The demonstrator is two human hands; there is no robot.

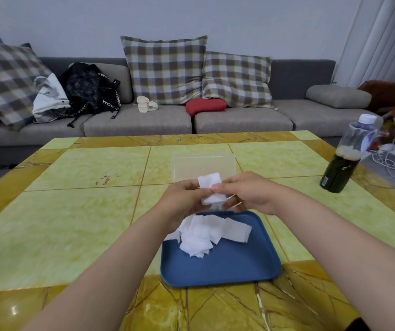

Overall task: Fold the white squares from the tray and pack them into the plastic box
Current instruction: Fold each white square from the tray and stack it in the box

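- Currently, the left hand (186, 199) and right hand (246, 194) hold one white square (212, 187) between them. The fingers of both pinch it above the tray's far rim.
- A pile of squares (206, 235) lies in the blue tray (227, 271), in its far-left part.
- The plastic box (203, 166) stands on the desk (72, 211), just beyond the hands.
- A bottle (344, 161) stands at the right, well apart.

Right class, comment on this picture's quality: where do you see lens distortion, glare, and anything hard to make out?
Head view: wide-angle distortion tilts the bottle and curtain at the right edge; a small glare spot shows on the table near its front-left corner; the clear plastic box nearly fades into the tabletop; lighting is soft, shadows faint.
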